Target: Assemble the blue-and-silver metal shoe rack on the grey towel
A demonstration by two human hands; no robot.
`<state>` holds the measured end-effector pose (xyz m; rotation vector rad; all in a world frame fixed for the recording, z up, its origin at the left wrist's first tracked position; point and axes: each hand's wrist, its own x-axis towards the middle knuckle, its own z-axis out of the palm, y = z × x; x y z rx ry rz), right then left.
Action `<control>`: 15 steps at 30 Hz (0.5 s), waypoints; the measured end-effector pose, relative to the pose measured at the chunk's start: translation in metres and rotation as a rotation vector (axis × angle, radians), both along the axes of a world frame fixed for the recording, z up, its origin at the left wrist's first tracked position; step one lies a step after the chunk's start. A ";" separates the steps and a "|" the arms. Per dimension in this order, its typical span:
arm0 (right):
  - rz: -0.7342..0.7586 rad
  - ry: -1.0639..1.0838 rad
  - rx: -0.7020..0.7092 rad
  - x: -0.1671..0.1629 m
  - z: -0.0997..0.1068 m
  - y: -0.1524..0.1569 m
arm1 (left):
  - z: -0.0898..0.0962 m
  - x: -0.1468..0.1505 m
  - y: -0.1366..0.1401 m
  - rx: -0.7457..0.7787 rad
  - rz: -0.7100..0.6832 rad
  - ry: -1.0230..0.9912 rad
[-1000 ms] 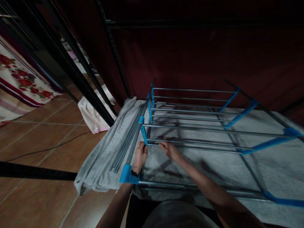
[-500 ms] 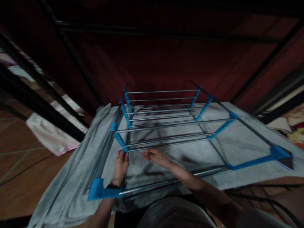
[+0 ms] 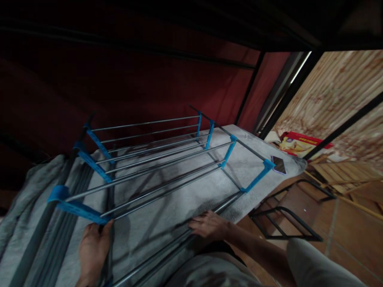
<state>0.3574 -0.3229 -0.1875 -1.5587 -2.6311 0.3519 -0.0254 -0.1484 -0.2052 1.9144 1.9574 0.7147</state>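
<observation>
- Head view: the rack (image 3: 152,169) sits on the grey blanket (image 3: 167,215), centre to left.
- Left hand (image 3: 94,247) curls at a left bracket's (image 3: 80,211) lower end; cannot tell if gripping.
- Right hand (image 3: 209,225) rests, fingers bent, on near bars (image 3: 229,202); grip unclear.
- Probably light, stiff; bars perhaps slippery; side poles (image 3: 36,241) seem best to hold.

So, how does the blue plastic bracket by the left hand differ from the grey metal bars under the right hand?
The blue plastic bracket is much shorter than the grey metal bars. The bracket is flat, the bars round. In view, the bracket slopes down rightward, the bars up rightward. Both look rigid and elongated.
</observation>
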 end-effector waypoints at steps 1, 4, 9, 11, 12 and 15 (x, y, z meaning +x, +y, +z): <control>0.009 -0.024 0.030 0.001 0.001 0.003 | 0.003 0.001 0.002 -0.008 0.007 0.016; 0.038 -0.054 0.113 0.001 0.009 0.017 | 0.010 0.004 0.007 -0.016 0.009 0.061; 0.030 -0.023 0.149 -0.002 0.009 0.027 | 0.010 0.005 0.011 0.014 0.009 0.063; 0.018 -0.016 0.131 -0.006 0.002 0.021 | 0.011 0.003 0.008 0.014 0.004 0.009; 0.010 -0.019 0.121 -0.009 -0.002 0.018 | 0.011 0.001 0.005 0.010 -0.012 -0.036; -0.005 -0.023 0.116 -0.014 -0.011 0.009 | 0.014 -0.009 -0.008 -0.021 -0.008 -0.172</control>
